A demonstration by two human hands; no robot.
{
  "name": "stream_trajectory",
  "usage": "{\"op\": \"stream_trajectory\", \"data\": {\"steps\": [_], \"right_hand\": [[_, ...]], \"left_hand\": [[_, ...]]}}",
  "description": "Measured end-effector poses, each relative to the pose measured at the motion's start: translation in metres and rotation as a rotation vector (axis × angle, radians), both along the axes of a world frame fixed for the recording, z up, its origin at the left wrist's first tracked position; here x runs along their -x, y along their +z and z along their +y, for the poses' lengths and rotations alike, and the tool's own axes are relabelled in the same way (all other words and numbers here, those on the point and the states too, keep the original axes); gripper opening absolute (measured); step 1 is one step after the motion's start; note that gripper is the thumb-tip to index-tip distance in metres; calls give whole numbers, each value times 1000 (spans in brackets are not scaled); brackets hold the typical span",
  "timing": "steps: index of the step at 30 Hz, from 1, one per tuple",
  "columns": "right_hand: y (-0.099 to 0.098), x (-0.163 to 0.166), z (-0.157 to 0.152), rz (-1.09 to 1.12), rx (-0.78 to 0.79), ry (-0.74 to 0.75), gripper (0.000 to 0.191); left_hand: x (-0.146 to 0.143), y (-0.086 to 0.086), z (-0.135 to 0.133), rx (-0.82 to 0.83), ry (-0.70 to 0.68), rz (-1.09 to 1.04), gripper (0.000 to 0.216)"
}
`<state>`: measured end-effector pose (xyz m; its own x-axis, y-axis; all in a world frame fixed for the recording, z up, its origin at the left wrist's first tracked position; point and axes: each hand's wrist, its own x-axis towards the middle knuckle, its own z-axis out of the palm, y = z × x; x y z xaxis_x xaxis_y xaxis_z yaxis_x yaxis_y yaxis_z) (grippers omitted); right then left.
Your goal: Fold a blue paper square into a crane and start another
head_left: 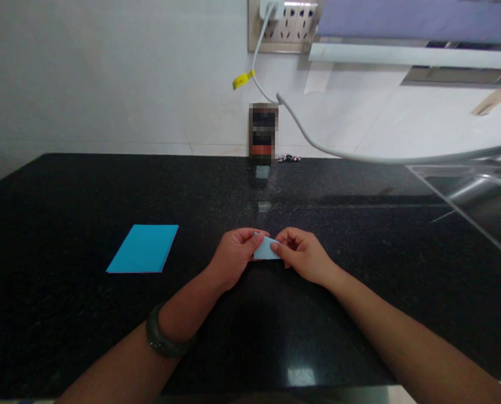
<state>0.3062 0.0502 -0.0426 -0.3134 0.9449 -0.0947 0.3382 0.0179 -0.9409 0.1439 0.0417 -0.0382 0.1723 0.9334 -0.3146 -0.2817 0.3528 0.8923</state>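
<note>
A small piece of folded light-blue paper (265, 249) is held between both hands, above the middle of the black counter. My left hand (238, 252) pinches its left side, thumb on top and fingers behind. At its right side, my right hand (303, 255) grips the paper between thumb and curled fingers. The fingers partly cover the paper, so its full folded shape is hidden. To the left lies a stack of bright blue square paper (144, 248), flat on the counter and apart from both hands.
The black speckled counter (86, 196) meets a white wall. A phone-like upright object (263, 132), blurred, leans there beside a beaded string (289, 158). A white cable (338, 153) runs from the wall socket (292, 25) toward the metal sink (477, 196) at right.
</note>
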Motion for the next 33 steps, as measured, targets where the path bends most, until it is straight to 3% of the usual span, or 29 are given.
{"op": "stream_trajectory", "data": {"steps": [17,25,33], "right_hand": [[3,-2,1,1,42,25,20],[-3,1,-1,-83,-79,23,26],[8,3,1,31,132,62,28]], "left_hand": [[1,-1,0,-15,13,43,26],[0,0,0,-57,18,101,25],[-1,4,-1,-53,16,99,22]]}}
